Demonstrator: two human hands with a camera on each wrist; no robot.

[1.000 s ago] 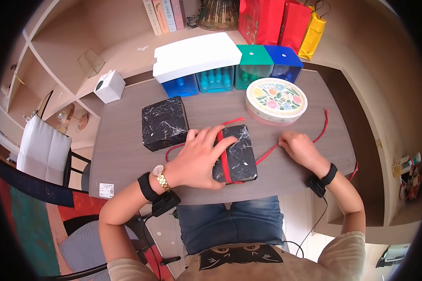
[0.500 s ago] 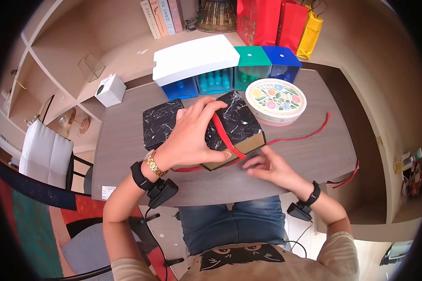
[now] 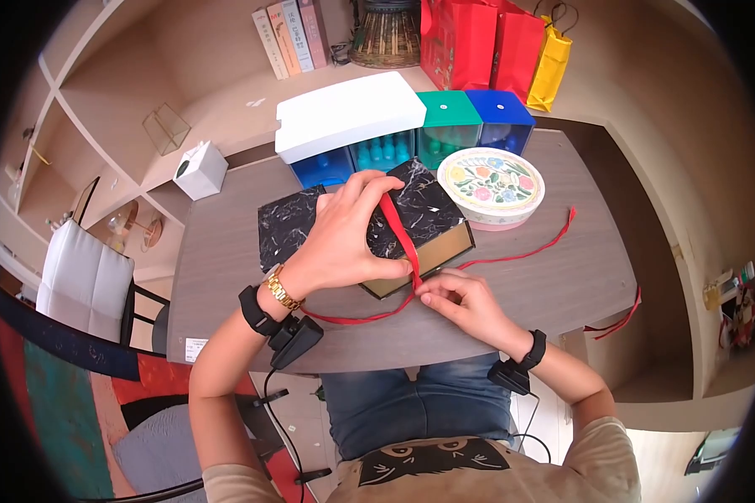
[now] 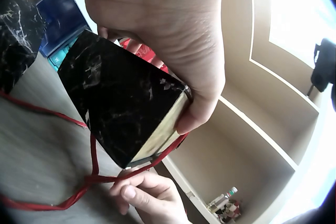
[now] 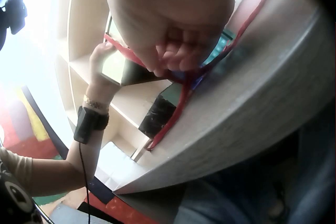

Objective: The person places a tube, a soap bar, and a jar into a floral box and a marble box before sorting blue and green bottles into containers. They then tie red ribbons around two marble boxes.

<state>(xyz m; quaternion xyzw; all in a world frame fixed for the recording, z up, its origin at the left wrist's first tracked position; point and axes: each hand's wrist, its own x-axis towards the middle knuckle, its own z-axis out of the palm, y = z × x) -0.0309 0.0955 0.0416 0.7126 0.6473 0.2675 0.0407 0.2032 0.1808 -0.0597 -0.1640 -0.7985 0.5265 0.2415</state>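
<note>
A black marbled box (image 3: 432,205) with gold-coloured sides is tilted up off the table at its near side. My left hand (image 3: 335,239) grips it, fingers over the top and thumb at the near gold side. A red ribbon (image 3: 401,228) crosses the box top and runs down over the near edge. Just below that edge, my right hand (image 3: 471,308) pinches the red ribbon (image 4: 94,178), where strands meet in the left wrist view. One ribbon end trails left, another right across the table. A second marbled box (image 3: 285,226) lies beside the left hand, partly covered by it.
An oval floral tin (image 3: 491,186) stands right of the box. Behind are a white case (image 3: 348,113), a green container (image 3: 449,126) and a blue container (image 3: 503,117). A white cube box (image 3: 200,170) sits at the left. Red bags (image 3: 461,42) stand on the back shelf.
The left hand has tilted the marbled box up from lying flat. The right hand has moved left from the trailing ribbon to the box's near edge and pinches the ribbon there.
</note>
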